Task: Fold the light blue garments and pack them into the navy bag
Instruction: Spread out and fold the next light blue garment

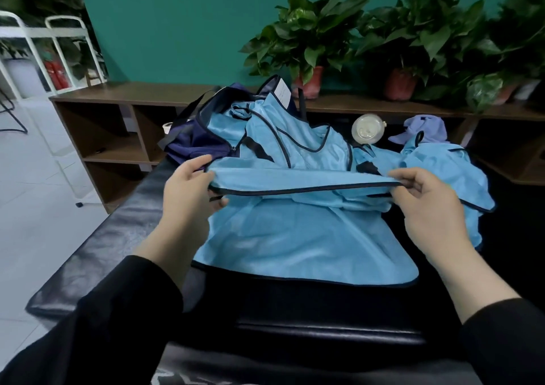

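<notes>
Arms in black sleeves reach forward over the black padded table, both wrists bent slightly inward. My left hand has its fingers curled round the left end of a raised fold in the light blue garment, thumb on top near the navy piping, the other fingers tucked under the cloth. My right hand pinches the right end of the same fold, thumb and forefinger closed on the piped edge, the remaining fingers loosely curled below. The fold stretches taut between the two hands, lifted off the table, while the rest of the garment lies flat beneath, its hem toward me.

Beyond the fold, more light blue garments spill out of the open navy bag, which sits at the far left of the table. Another light blue piece lies bunched just behind my right hand. Farther back sit a lavender cap and a round clear lid. Potted plants stand on the brown shelf.
</notes>
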